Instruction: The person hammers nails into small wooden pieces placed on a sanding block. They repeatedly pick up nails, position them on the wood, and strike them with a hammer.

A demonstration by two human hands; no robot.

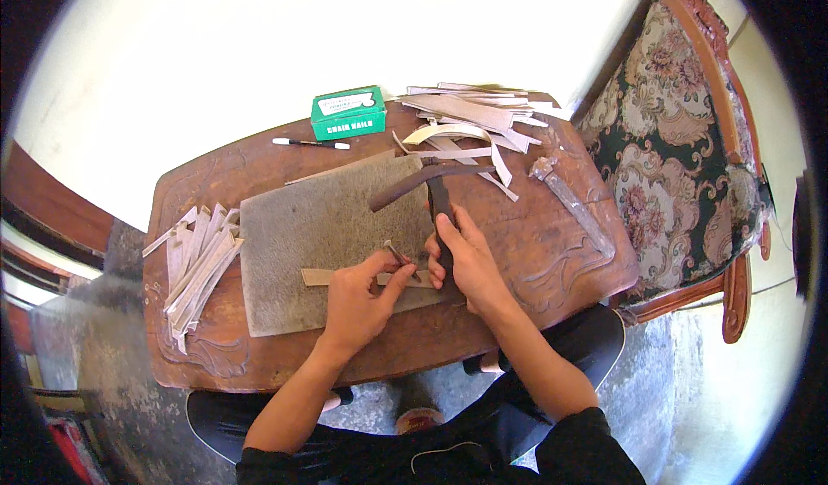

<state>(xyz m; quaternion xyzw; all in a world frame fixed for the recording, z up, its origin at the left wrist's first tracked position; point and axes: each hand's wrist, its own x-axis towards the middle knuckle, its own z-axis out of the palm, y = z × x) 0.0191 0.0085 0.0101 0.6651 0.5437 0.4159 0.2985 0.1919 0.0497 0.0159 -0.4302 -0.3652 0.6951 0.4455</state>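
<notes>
My right hand is wrapped round the dark handle of a hammer, with its long, curved head raised above a grey slab. Pinched between the fingertips of my left hand is a short metal punch, tilted. Its lower end is close to a pale tan strip lying across the slab near its front edge. Whether the tip touches the strip is hard to tell. My left fingers hide the strip's middle.
On the carved wooden table, strips are piled at left, and more scraps lie at the back right. A green box, a pen and another hammer also lie there. A floral chair stands right.
</notes>
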